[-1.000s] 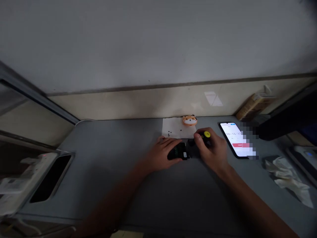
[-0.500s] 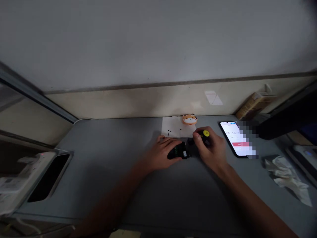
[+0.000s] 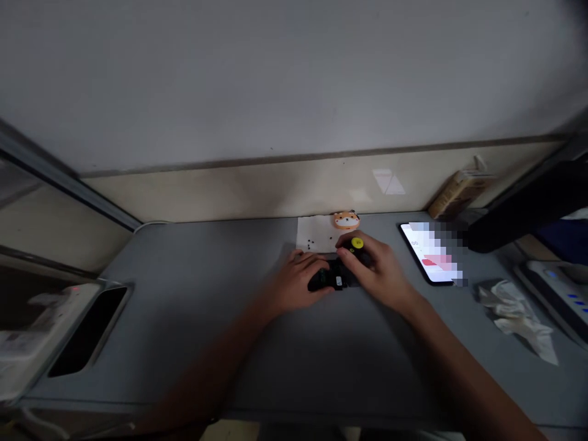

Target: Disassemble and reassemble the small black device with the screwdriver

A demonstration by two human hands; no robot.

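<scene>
My left hand (image 3: 301,285) holds down a small black device (image 3: 339,282) with a white label, its fingers curled over the left part. My right hand (image 3: 379,269) is closed around a black tool with a yellow round end (image 3: 357,244), just above the device's right side. The tool's tip is hidden. Behind the hands lies a white paper sheet (image 3: 312,229) with several tiny dark pieces (image 3: 310,243) on it. An orange and white animal-faced case (image 3: 346,220) sits at the paper's right back corner.
A lit phone (image 3: 425,254) lies to the right, with crumpled tissue (image 3: 519,315) beyond it. A box (image 3: 459,193) leans near the wall, beside a dark object (image 3: 528,205). On the left is a white appliance with a black panel (image 3: 89,334).
My right hand has moved left with the tool, closer to my left hand and over the device. The whole view has shifted slightly.
</scene>
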